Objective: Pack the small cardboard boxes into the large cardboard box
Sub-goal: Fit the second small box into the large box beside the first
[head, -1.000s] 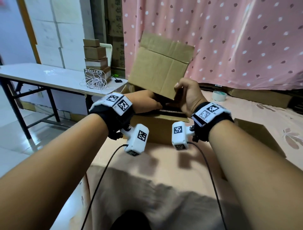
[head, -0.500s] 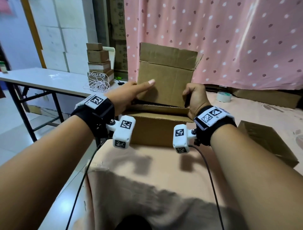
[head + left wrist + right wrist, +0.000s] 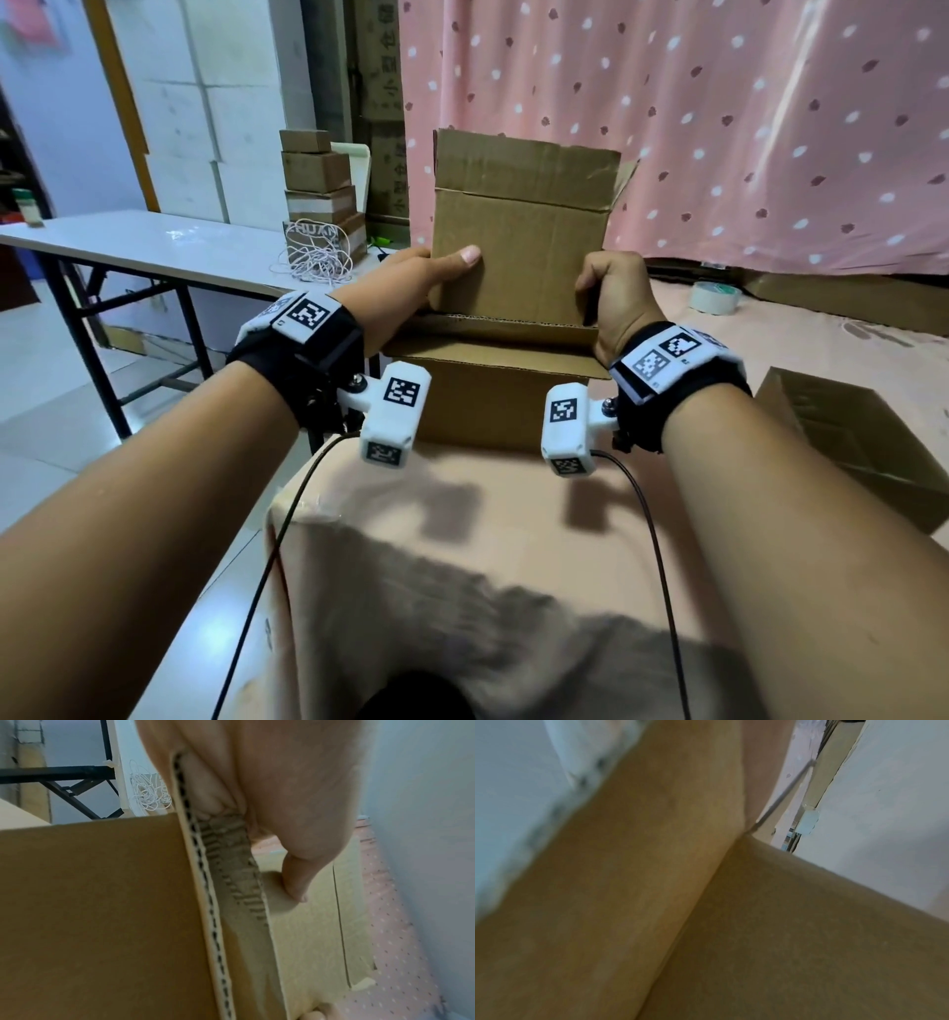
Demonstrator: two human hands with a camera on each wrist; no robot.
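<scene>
Bare forearms, black wrist straps, white tracker blocks.
Each wrist strap (image 3: 308, 354) carries white plates printed with black square markers; a white camera block (image 3: 393, 419) hangs below, trailing what looks like a black cable (image 3: 257, 591).

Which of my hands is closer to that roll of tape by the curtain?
Right. Your right hand grips the right edge of the held cardboard box, on the side toward the tape roll; your left hand grips the opposite edge, farther from it.

The right wrist view is blurred brown cardboard; the right hand (image 3: 613, 303) hides its fingers behind the upright brown cardboard flap (image 3: 518, 257).
</scene>
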